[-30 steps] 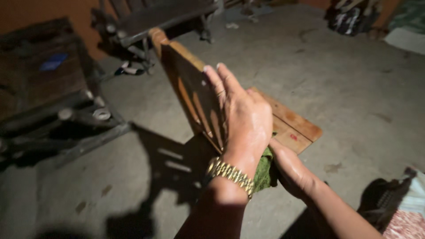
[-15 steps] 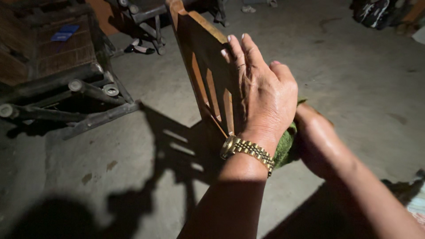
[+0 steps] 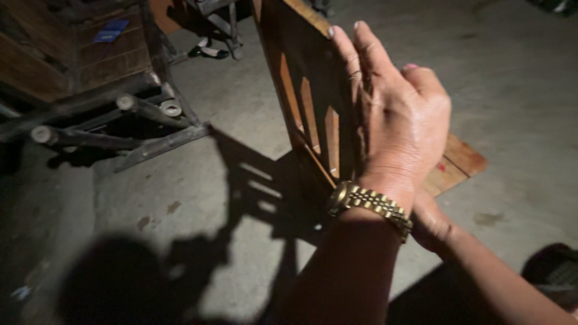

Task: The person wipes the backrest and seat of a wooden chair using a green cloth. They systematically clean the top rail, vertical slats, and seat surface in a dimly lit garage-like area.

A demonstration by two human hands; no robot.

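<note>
Stands nearly upright on the concrete floor (image 3: 512, 108), this slatted wooden chair back (image 3: 313, 102), top rail running off the frame toward 12 o'clock, its long slots catching light from behind. Rests flat against the back's near face, the left hand (image 3: 397, 120): fingers straight and together, pointing to 12 o'clock, thumb folded over at 1 o'clock, a grip that is open and pressing rather than closed round anything, most likely to brace the panel so it does not tip or swing. Wears a gold link watch (image 3: 370, 204) at the wrist, at 6 o'clock of the palm.

Sits mostly hidden behind and below that wrist, at 5 o'clock, the right hand (image 3: 433, 225); only the heel and forearm show. Cannot tell whether its grip is spread or closed, nor what, if anything, is in it.

Lies flat on the floor at 3 o'clock of the left hand, partly behind it, a wooden seat board (image 3: 454, 165) with a small red mark, probably the part the upright back rises from.

Stands at 10 o'clock, well apart, dark timber furniture (image 3: 120, 114) with round log ends, a blue flat item (image 3: 111, 31) on top, and a dark shoe (image 3: 208, 51) beyond.
</note>
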